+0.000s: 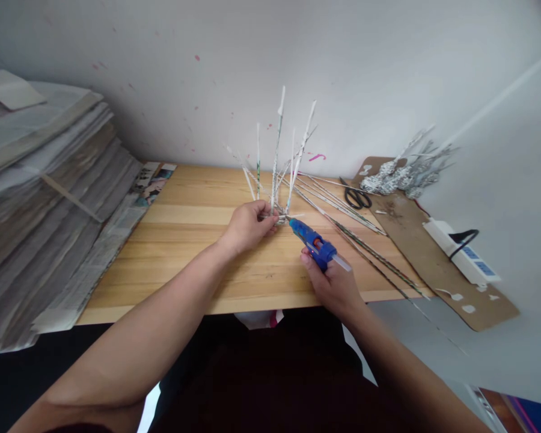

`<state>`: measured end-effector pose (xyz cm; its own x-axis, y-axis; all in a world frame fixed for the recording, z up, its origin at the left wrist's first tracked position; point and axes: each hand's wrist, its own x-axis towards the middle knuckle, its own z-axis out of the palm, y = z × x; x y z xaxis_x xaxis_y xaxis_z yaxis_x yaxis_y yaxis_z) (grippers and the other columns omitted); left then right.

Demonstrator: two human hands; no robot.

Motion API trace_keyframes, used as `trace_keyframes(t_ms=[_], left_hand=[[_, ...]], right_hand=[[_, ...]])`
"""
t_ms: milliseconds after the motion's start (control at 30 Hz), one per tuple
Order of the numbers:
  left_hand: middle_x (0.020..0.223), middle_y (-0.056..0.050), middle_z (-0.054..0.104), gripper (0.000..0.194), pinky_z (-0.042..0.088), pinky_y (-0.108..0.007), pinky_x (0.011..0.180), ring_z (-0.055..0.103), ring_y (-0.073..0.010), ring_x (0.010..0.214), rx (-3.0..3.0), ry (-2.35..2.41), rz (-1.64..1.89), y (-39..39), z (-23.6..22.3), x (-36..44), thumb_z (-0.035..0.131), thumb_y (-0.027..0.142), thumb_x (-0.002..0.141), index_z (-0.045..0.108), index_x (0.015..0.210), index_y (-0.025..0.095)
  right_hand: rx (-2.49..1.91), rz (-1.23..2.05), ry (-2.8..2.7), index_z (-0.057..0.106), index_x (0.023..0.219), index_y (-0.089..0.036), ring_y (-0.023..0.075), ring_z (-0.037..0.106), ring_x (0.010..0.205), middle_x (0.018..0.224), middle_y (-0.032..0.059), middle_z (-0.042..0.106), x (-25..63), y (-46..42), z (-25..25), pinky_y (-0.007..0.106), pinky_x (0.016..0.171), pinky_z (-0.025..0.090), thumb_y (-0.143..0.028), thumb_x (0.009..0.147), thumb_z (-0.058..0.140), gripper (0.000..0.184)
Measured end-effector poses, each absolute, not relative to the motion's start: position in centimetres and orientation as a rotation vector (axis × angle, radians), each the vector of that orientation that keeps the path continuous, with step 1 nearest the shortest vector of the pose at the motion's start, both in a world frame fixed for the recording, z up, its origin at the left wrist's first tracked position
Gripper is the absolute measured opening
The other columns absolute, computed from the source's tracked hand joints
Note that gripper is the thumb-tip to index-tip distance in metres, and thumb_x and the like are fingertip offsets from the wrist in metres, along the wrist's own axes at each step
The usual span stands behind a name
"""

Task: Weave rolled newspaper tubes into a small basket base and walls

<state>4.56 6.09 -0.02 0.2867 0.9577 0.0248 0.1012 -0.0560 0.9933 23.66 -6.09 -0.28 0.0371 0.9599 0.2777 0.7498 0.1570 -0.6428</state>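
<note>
Near the middle of the table, my left hand [251, 225] pinches the low part of a small frame of rolled-paper sticks [276, 150]. Several of its sticks stand upright or lean outward. Its base is partly hidden behind my fingers. My right hand [332, 279] is wrapped round a blue glue gun [313, 240], with a clear glue stick [341, 262] jutting from its back end. The gun's nozzle points at the base of the frame, close to my left fingertips. Whether the tip touches the paper I cannot tell.
Long rolled-paper sticks [365, 245] lie to the right, some past the table's front edge. Black scissors [357, 197], a cardboard sheet [401, 240], a white power strip [462, 252] and a silvery bundle [394, 177] are further right. Stacked newspapers [49, 222] rise at the left. A wall [162, 78] closes the back.
</note>
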Motion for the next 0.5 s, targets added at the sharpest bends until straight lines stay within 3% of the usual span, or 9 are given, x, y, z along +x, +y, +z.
trace_keyframes(t_ms=[500], left_hand=[[0.069,0.0,0.068,0.008,0.056,-0.028,0.065,0.068,-0.0145,0.063,1.446,1.043,0.956,6.04,-0.03,4.49,0.07,0.022,0.08,0.063,0.081,0.018]], right_hand=[[-1.633,0.396,-1.754,0.062,0.1,-0.021,0.0239,0.068,0.091,0.096,0.0076,0.072,23.55,-6.04,-0.39,0.033,0.078,0.051,-0.041,0.094,0.054,0.022]])
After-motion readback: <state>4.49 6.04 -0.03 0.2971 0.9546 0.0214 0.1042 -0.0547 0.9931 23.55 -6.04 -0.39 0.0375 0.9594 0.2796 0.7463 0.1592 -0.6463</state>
